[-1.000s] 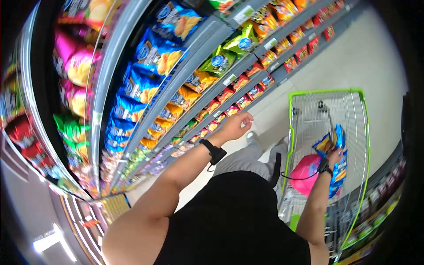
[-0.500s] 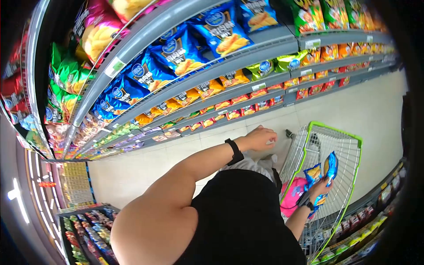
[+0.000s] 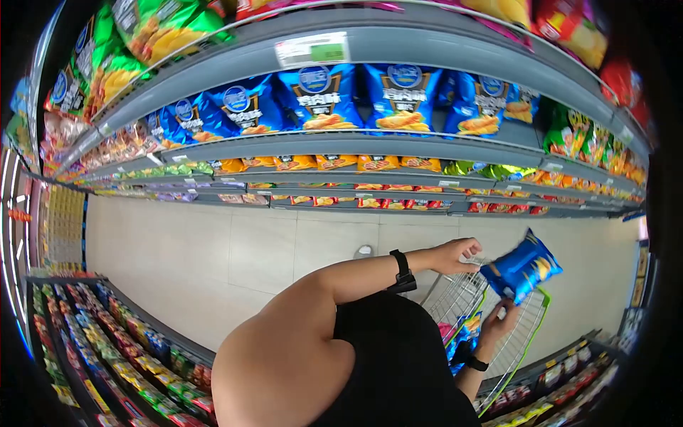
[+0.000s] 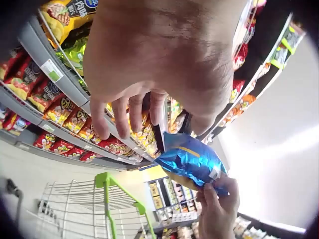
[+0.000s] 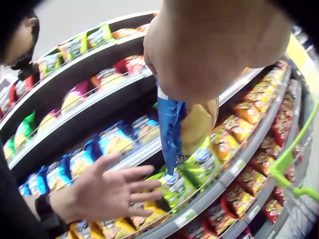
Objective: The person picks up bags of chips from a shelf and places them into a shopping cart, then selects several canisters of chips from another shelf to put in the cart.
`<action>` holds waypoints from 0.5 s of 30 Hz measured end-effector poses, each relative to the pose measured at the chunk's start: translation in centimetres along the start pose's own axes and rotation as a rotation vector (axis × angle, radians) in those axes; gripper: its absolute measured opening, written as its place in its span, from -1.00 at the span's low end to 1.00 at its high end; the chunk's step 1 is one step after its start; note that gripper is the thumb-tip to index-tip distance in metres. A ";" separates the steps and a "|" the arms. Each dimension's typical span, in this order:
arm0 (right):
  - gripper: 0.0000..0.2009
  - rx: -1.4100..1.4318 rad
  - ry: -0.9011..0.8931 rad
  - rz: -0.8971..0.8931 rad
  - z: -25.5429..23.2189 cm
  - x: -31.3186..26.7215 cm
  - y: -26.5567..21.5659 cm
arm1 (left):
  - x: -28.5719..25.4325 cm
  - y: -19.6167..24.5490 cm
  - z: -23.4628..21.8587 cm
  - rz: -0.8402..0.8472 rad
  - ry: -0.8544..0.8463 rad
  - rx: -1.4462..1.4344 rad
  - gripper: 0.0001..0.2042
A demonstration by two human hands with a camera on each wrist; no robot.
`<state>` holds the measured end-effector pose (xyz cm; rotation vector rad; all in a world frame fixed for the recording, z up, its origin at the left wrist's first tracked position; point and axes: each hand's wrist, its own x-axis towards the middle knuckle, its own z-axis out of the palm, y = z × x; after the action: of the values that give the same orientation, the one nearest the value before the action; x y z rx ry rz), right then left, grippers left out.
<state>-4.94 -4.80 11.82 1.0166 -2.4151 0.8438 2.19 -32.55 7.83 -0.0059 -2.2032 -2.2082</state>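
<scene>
A blue chip bag is held up above the cart by the right hand, whose fingers and thumb pinch its lower edge. In the left wrist view the right hand grips a corner of the blue bag. Beside the bag, not touching it, is the left hand, fingers loosely bent and holding nothing; the right wrist view shows this left hand with fingers spread. Right-hand fingers are hidden in the right wrist view, where the bag hangs beneath the hand.
A green-rimmed wire cart at the right holds another blue bag and something pink. Ahead runs a long shelf of blue, orange and red chip bags. A lower display of packets stands at the left rear. Pale floor lies between.
The right hand has lifted a blue bag up out of the cart. The view has turned to face the shelf, and the left hand has come close to the bag.
</scene>
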 end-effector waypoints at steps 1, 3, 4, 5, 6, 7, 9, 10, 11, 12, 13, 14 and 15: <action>-0.89 0.036 -0.086 -0.084 1.0 1.2 -2.0 | -0.3 0.8 -0.9 -0.011 0.021 -0.108 -0.36; -0.87 0.090 -0.242 -0.187 2.7 3.4 -6.6 | -0.9 2.1 -3.0 -0.031 0.059 -0.321 -0.26; -0.87 0.080 -0.288 -0.271 3.4 4.2 -8.5 | -1.5 2.1 -4.2 -0.056 0.084 -0.326 -0.11; -0.86 0.071 -0.332 -0.355 4.0 5.0 -9.9 | -2.1 2.0 -5.4 0.033 0.165 -0.239 -0.03; -0.83 0.100 -0.354 -0.451 4.6 5.6 -10.8 | -2.9 2.4 -6.4 -0.015 0.183 -0.280 0.02; -0.80 0.112 -0.374 -0.508 5.0 6.4 -12.0 | -3.9 2.8 -7.3 -0.018 0.234 -0.263 0.07; -0.80 0.115 -0.420 -0.642 6.1 7.7 -13.3 | -6.3 4.2 -8.7 0.013 0.371 -0.170 0.16; -0.81 0.102 -0.471 -0.668 6.3 8.1 -14.0 | -6.8 3.8 -8.9 0.040 0.437 -0.217 0.22; -0.82 0.079 -0.508 -0.691 6.5 8.4 -14.8 | -7.1 2.8 -9.0 0.026 0.474 -0.209 0.22; -0.80 0.075 -0.512 -0.720 7.0 8.5 -15.3 | -7.6 2.6 -9.0 0.051 0.545 -0.247 0.21; -0.76 0.045 -0.547 -0.733 7.1 8.7 -16.1 | -8.3 2.8 -9.0 0.078 0.614 -0.284 0.19; -0.79 0.030 -0.519 -0.749 7.6 8.9 -17.4 | -8.9 3.1 -9.3 0.095 0.653 -0.343 0.17; -0.80 0.012 -0.558 -0.737 8.0 8.9 -18.1 | -9.5 3.3 -9.6 0.108 0.698 -0.405 0.15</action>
<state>1.57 -24.66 17.59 2.1751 -2.1120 0.3295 11.88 -42.02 10.93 0.5325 -1.3502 -2.1094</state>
